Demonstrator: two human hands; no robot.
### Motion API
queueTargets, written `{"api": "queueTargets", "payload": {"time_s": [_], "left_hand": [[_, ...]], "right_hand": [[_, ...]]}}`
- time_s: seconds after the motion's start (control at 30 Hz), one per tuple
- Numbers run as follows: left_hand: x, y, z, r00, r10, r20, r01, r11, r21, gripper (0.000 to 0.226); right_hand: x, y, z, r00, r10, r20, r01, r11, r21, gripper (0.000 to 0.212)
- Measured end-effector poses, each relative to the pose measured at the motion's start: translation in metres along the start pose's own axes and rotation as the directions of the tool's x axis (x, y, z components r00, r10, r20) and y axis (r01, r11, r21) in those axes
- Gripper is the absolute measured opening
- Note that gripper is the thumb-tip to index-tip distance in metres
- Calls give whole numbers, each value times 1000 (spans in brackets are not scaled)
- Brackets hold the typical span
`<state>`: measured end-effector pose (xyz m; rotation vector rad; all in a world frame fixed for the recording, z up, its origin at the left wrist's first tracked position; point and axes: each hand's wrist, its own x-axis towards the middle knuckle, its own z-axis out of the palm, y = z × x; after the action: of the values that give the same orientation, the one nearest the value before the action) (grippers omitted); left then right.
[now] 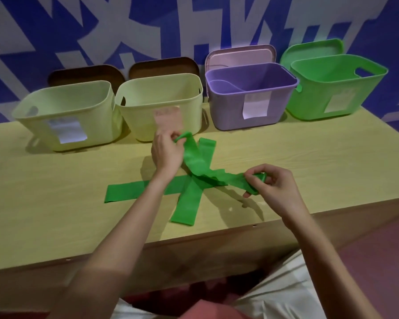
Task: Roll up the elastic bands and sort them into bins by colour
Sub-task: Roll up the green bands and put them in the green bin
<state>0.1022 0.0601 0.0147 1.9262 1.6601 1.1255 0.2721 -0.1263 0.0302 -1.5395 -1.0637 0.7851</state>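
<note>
Holding one wide green elastic band (200,166) lifted above the pale wooden table (309,162), we pinch its far end in our left hand (165,153) and its near end in our right hand (272,183), the two hands well apart with the band sagging and crumpled between them. Beneath it, two more flat green elastic bands (134,189) lie crossed on the tabletop. Behind them stand four open plastic bins in a row: two cream bins (67,116), a purple bin (251,107) and a green bin (332,88).
</note>
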Motion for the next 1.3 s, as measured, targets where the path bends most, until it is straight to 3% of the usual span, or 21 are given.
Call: {"api": "queueTargets", "payload": {"time_s": [0.1, 0.17, 0.27, 0.47, 0.53, 0.7, 0.83, 0.93, 1.07, 1.17, 1.3], "left_hand": [[2, 46, 6, 982, 170, -82, -178, 978, -111, 18], [10, 70, 16, 975, 215, -56, -222, 952, -209, 13], [25, 89, 40, 977, 195, 82, -158, 930, -331, 7], [41, 92, 79, 958, 182, 222, -99, 936, -338, 6], [45, 86, 88, 952, 201, 231, -126, 944, -306, 9], [47, 75, 98, 937, 228, 265, -162, 955, -248, 13], [35, 67, 89, 905, 308, 294, -268, 948, -169, 35], [17, 60, 74, 842, 429, 328, -392, 903, -176, 47], [-13, 53, 47, 787, 465, 406, -425, 885, -190, 29], [-49, 48, 25, 752, 466, 467, -384, 885, -264, 15], [-100, 42, -1, 681, 455, 573, -357, 890, -283, 12]], "right_hand": [[-6, 1, -7, 1000, -9, -10, 10, 999, 47, 3], [-9, 2, -9, 1000, -6, -7, 6, 996, 88, 3], [-8, 5, -8, 999, 37, -37, -33, 993, 109, 8], [-2, 18, 3, 979, 136, -149, -119, 985, 122, 4], [-3, 21, 4, 983, 153, -105, -143, 985, 97, 9], [-13, 26, -8, 985, 113, 127, -92, 983, -160, 27], [-16, 35, -17, 944, 144, 298, -30, 935, -354, 39], [-17, 44, -19, 960, 63, 271, 90, 851, -518, 40], [-19, 53, -24, 970, -87, 227, 213, 755, -620, 36], [-18, 60, -30, 963, -159, 216, 260, 753, -604, 33], [-20, 68, -36, 940, -250, 233, 338, 789, -514, 33]]}}
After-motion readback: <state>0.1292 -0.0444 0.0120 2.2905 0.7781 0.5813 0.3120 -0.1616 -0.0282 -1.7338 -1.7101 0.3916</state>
